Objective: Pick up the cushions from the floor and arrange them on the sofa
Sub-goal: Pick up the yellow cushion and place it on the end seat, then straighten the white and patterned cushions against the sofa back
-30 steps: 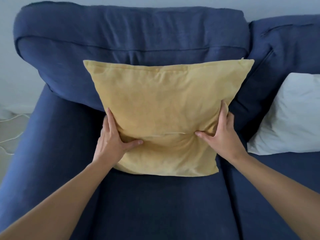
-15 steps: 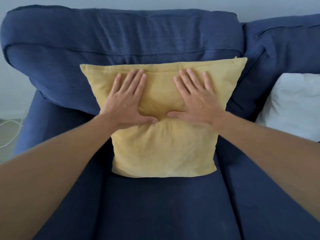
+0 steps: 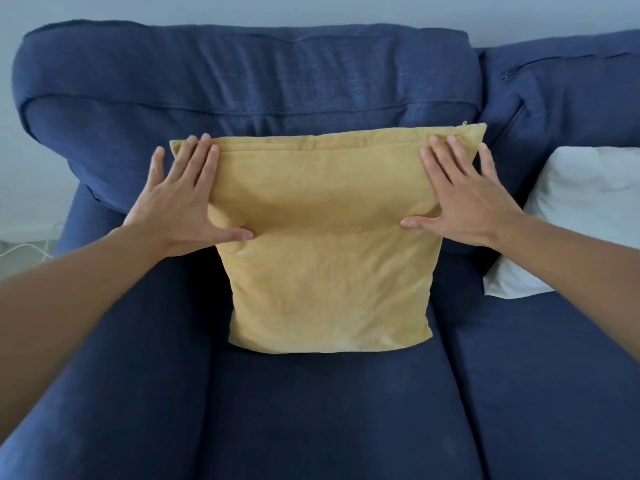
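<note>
A yellow cushion stands upright on the seat of the dark blue sofa, leaning against its back cushion. My left hand lies flat over the cushion's upper left corner, fingers spread, thumb pressing into the fabric. My right hand lies flat on the upper right corner in the same way. Neither hand grips the cushion; both press on it with open palms. A white cushion rests on the sofa at the right, partly cut off by the frame edge.
The sofa's left armrest runs under my left forearm. Beyond it at the far left, a patch of light floor with white cables shows. A pale wall stands behind the sofa back.
My hands slid outward from the cushion's upper middle to its two upper corners. A second ago they held its lower sides. The cushion stays against the sofa back.
</note>
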